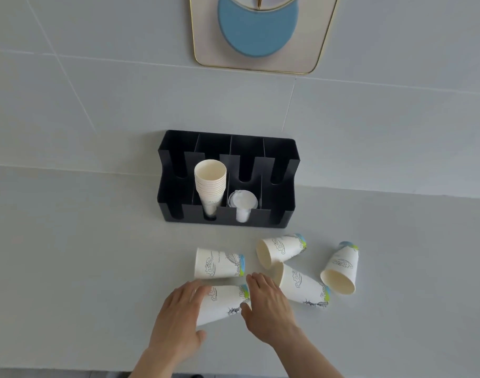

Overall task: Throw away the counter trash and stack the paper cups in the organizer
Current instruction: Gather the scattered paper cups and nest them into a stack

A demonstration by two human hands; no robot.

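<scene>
- Left hand (178, 312) and right hand (266, 304), both open, flanking near cup (222, 302) lying on worktop (69, 268); no firm grip visible yet.
- Too hard a squeeze likely to crush thin paper wall.
- Rolling likely on a nudge; four more cups (282, 251) lying close by, easily knocked.
- Stack (210, 184) leaning in organizer (277, 214); careless nesting could tip it.
- No trash in sight.

Single head view, worn high, looking forward and steeply down across the counter (69, 268) toward its back edge and the wall (96, 91); close range.
</scene>
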